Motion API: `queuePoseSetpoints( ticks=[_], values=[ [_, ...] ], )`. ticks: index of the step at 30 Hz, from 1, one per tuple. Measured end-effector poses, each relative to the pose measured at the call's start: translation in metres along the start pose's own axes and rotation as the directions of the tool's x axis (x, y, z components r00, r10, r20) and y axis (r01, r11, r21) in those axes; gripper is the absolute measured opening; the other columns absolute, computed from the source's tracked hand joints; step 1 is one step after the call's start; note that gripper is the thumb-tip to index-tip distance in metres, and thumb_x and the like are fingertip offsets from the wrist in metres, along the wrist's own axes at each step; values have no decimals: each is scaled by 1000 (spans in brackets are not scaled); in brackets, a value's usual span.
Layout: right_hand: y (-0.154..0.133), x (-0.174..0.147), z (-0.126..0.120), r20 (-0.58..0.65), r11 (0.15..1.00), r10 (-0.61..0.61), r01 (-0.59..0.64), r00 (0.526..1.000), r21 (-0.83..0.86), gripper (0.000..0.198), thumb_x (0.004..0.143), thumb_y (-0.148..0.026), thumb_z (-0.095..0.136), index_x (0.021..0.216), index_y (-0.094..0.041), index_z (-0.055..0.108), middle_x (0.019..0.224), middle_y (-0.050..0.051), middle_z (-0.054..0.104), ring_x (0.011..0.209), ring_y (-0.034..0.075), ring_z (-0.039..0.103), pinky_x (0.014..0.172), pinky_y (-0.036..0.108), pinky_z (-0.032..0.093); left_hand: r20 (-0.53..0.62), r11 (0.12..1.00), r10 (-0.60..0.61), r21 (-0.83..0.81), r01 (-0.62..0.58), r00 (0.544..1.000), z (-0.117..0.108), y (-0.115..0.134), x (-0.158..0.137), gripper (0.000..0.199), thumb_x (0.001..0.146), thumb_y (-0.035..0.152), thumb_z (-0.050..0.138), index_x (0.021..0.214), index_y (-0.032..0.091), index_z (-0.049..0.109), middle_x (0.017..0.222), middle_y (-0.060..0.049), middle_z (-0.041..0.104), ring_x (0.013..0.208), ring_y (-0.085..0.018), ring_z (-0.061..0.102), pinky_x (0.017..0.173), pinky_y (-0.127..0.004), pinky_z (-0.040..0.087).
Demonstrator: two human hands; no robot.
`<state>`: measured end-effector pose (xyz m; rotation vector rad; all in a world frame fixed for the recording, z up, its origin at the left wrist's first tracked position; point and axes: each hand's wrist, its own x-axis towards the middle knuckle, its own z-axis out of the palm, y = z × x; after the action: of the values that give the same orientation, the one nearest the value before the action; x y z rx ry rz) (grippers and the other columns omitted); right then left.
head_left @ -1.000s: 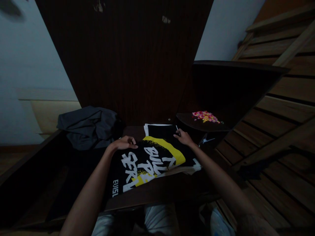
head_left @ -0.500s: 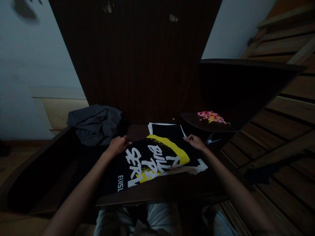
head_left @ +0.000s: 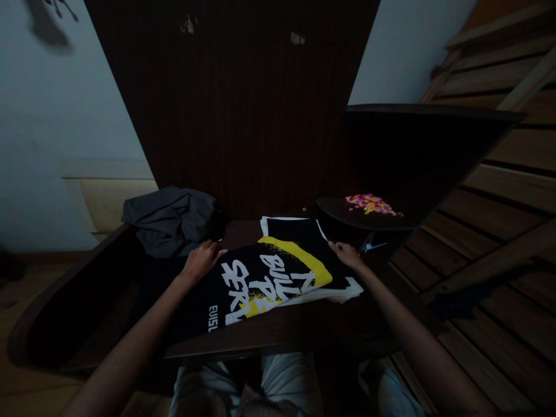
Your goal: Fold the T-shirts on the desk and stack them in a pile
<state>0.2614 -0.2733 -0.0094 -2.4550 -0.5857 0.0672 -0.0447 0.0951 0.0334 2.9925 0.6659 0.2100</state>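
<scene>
A black T-shirt (head_left: pixel 243 258) with white lettering and a yellow print lies partly folded across the dark wooden desk (head_left: pixel 282 333). White cloth edges show under its right part. At the shirt's far edge, left of the lettering, my left hand (head_left: pixel 202 260) is closed on the fabric, thumb pointing right. My right hand (head_left: pixel 346 255) pinches the shirt's right edge beside the yellow band. The fingertips of both hands are partly hidden in the dim light.
A crumpled grey cloth (head_left: pixel 174 217) is heaped at the back left. On a low corner shelf (head_left: pixel 334 211) at right lie many small pink and yellow pieces (head_left: pixel 369 202). A dark upright panel (head_left: pixel 238 116) stands behind; wooden slats (head_left: pixel 508 191) rise at right.
The view has shifted slightly. My right hand has moved a little outward along the shirt's right edge, and my left hand looks slightly flatter. The shirt lies nearly the same.
</scene>
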Motion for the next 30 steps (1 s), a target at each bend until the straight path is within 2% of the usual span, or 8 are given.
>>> queuePoseSetpoints(
  ticks=[3, 8, 10, 15, 18, 21, 25, 30],
  values=[
    [1, -2, -2, 26, 998, -29, 28, 999, 54, 48, 81, -63, 47, 58, -22, 53, 56, 0, 58, 58, 16, 55, 54, 25, 38, -74, 994, 89, -51, -93, 993, 4, -13, -1, 43, 93, 51, 38, 91, 17, 63, 104, -16, 64, 103, -27, 60, 92, -37, 47],
    [-3, -4, -5, 42, 998, 5, -8, 999, 60, 47, 76, -64, 54, 57, -22, 53, 55, -1, 57, 58, 15, 54, 53, 25, 36, -86, 968, 154, -187, -168, 984, 4, -30, 1, 52, 86, 64, 37, 75, 19, 61, 98, -15, 64, 98, -28, 61, 93, -39, 47],
    [-5, -3, -7, 52, 999, 23, -25, 998, 34, 48, 74, -65, 56, 54, -21, 51, 53, -1, 55, 56, 15, 53, 52, 25, 34, -32, 953, 156, -258, -159, 987, -1, -35, 1, 55, 83, 68, 40, 71, 19, 61, 93, -13, 65, 90, -26, 63, 87, -37, 49],
    [-9, -1, -11, 12, 1000, -10, 10, 1000, 9, 46, 72, -62, 59, 53, -21, 51, 52, -2, 56, 55, 14, 53, 50, 24, 34, 237, 933, 121, -357, -29, 964, -26, -50, -4, 55, 72, 73, 51, 70, 20, 64, 78, -6, 69, 73, -23, 65, 68, -30, 49],
    [-10, -1, -11, 7, 999, -44, 44, 999, 0, 41, 74, -57, 61, 55, -22, 52, 55, -1, 58, 58, 15, 55, 52, 25, 36, 300, 961, 65, -275, 21, 952, -38, -64, -11, 49, 72, 68, 53, 76, 21, 67, 81, -7, 72, 80, -25, 68, 68, -29, 48],
    [-10, -2, -10, 8, 998, -44, 45, 999, -39, 38, 76, -54, 61, 57, -22, 54, 58, 0, 60, 60, 17, 57, 53, 25, 37, 229, 993, -34, -103, 59, 973, -44, -79, -21, 47, 76, 63, 49, 84, 22, 69, 90, -11, 74, 91, -28, 68, 72, -30, 48],
    [-8, -2, -9, 6, 992, -50, 50, 999, -111, 36, 79, -52, 59, 61, -22, 53, 62, 2, 61, 62, 18, 58, 55, 26, 38, 110, 980, -185, 99, 174, 977, -44, -95, -39, 47, 80, 61, 45, 88, 22, 70, 91, -15, 74, 88, -32, 69, 70, -34, 48],
    [-23, -12, -6, -151, 917, -243, 176, 958, -359, 23, 84, -42, 59, 85, -20, 61, 91, 11, 62, 85, 25, 58, 72, 34, 44, 40, 968, -230, 116, 224, 972, -40, -100, -58, 43, 87, 54, 40, 89, 22, 68, 92, -13, 74, 87, -30, 69, 68, -32, 46]
  ],
)
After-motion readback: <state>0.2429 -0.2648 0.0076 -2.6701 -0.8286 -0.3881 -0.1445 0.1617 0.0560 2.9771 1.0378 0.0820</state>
